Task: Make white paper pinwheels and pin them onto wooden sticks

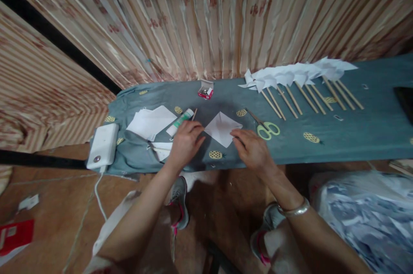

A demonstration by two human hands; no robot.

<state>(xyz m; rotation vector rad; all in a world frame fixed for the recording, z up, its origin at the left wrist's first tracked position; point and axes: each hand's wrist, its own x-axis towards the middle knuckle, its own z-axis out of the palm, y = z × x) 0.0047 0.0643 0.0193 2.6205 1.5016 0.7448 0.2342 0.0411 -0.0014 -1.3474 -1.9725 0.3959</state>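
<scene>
A white square of paper (pixel 222 130) with cuts at its corners lies on the cloth, one corner pointing away from me. My right hand (pixel 253 147) pinches its right corner between thumb and fingertips. My left hand (pixel 187 140) is beside the left corner, its fingers bent and the thumb apart from them; whether a fingertip touches the paper I cannot tell. Just behind my left hand lie a green-and-white glue tube (pixel 180 122) and a short wooden stick (pixel 194 114). Scissors with yellow-green handles (pixel 268 130) rest to the right of the paper.
White paper pinwheels (pixel 290 75) on wooden sticks lie overlapping at the back right. A small red box (pixel 205 90) holds metal bits. Paper sheets (pixel 151 121) and a white power bank (pixel 102 147) with a cable are at left. A plastic bag (pixel 364 218) stands on the floor.
</scene>
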